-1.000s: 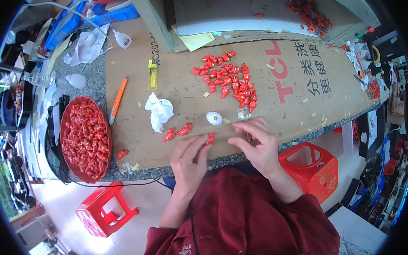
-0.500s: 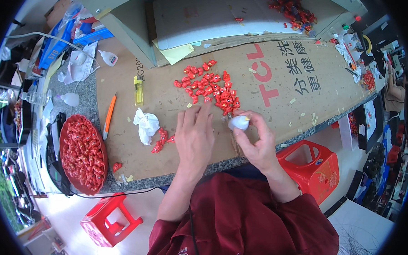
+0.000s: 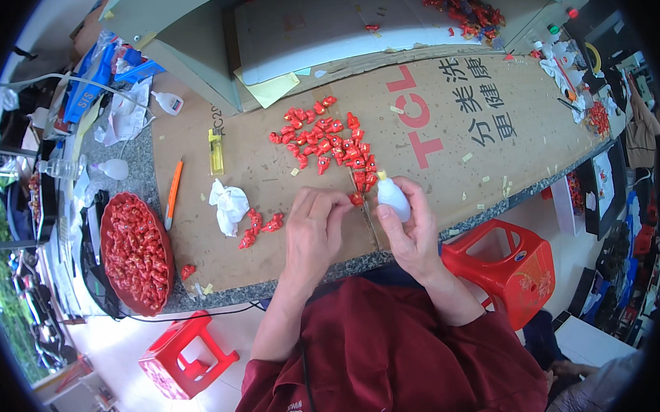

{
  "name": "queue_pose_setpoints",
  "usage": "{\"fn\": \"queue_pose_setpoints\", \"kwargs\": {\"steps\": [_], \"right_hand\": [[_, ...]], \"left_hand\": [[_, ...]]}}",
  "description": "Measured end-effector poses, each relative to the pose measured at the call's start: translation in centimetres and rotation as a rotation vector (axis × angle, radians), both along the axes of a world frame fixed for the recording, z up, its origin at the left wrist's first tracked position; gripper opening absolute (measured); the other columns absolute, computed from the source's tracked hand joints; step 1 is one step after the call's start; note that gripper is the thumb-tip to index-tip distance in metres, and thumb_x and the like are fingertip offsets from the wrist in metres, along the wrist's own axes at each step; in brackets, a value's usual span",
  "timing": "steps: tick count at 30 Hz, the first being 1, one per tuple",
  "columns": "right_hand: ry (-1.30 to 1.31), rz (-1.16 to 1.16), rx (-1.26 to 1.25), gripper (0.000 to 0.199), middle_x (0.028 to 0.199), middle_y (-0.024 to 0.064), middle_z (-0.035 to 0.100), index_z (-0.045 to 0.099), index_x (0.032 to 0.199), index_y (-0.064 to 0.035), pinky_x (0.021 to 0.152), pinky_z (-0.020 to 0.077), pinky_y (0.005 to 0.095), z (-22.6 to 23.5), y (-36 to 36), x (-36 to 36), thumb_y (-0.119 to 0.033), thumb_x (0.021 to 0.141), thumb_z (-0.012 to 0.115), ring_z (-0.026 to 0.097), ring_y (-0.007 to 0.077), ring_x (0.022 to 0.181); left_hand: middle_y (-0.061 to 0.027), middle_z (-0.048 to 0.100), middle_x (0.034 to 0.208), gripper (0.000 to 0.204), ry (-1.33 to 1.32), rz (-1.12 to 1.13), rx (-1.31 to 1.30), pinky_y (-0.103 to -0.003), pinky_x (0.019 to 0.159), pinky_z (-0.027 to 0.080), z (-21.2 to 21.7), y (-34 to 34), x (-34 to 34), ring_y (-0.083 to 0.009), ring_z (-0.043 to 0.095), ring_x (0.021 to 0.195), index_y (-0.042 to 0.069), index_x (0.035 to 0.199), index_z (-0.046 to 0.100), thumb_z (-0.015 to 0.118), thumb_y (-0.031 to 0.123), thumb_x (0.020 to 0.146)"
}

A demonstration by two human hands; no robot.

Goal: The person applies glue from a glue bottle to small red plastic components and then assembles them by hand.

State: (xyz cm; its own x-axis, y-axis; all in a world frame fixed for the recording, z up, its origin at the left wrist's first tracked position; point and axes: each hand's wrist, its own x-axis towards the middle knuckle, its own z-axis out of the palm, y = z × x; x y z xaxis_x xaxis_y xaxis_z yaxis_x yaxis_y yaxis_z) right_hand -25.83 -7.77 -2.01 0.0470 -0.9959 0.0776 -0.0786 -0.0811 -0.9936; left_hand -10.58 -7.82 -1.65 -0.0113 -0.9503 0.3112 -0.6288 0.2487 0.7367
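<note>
My right hand (image 3: 417,235) grips a small white squeeze bottle (image 3: 393,198), its yellow tip pointing up and away from me. Close to its left, my left hand (image 3: 312,229) pinches a small red figure (image 3: 356,199) between thumb and fingertips. Just beyond both hands, a loose cluster of similar glossy red figures (image 3: 314,139) is spread on the cardboard (image 3: 432,187). Several more red figures (image 3: 256,225) lie left of my left hand, beside a crumpled white tissue (image 3: 231,205).
A red oval bowl (image 3: 170,261) heaped with red figures stands at the left. An orange utility knife (image 3: 173,194) and a yellow lighter-like object (image 3: 216,152) lie nearby. A shelf unit (image 3: 199,68) rises behind. Red stools (image 3: 513,271) stand below the table; another person's hand (image 3: 573,368) shows lower right.
My left hand has drawn together from spread fingers and picked a red figure from the cluster's near side. The bottle has turned from lying sideways to tip upward.
</note>
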Motion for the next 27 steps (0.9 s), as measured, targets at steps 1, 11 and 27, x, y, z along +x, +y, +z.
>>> {"fn": "queue_pose_setpoints", "kwargs": {"steps": [1,11,27], "right_hand": [[-0.067,0.027,0.041,0.030,0.090,0.0101,0.058,0.049,0.107,0.0011,0.069,0.0443,0.0263,0.0,0.2,0.4,-0.012,0.083,0.059,0.055,0.0136,0.078],[-0.229,0.345,0.048,0.031,0.091,0.0046,0.057,0.049,0.108,-0.0002,0.078,0.0449,0.0236,-0.2,1.6,2.2,0.001,0.080,0.060,0.055,0.0097,0.087],[0.091,0.420,0.006,0.027,0.089,0.0087,0.062,0.058,0.099,-0.0014,0.069,0.0476,0.0268,2.1,2.1,2.8,-0.006,0.074,0.067,0.061,0.0162,0.080]], "left_hand": [[-0.0088,0.057,0.079,0.012,0.065,-0.002,0.032,-0.026,0.061,0.046,0.0,0.8,0.0,-0.0169,0.057,0.069,0.002,0.084,0.056,0.060,-0.004,0.075],[-0.0039,0.060,0.092,0.029,0.788,0.012,0.329,-0.025,0.073,0.048,-0.9,5.2,1.6,-0.0112,0.058,0.079,0.000,0.110,0.057,0.058,-0.003,0.081],[-0.0094,0.062,0.087,0.024,0.725,0.001,0.399,-0.024,0.070,0.052,-0.4,7.8,2.9,-0.0143,0.062,0.080,-0.005,0.097,0.059,0.065,-0.007,0.074]]}}
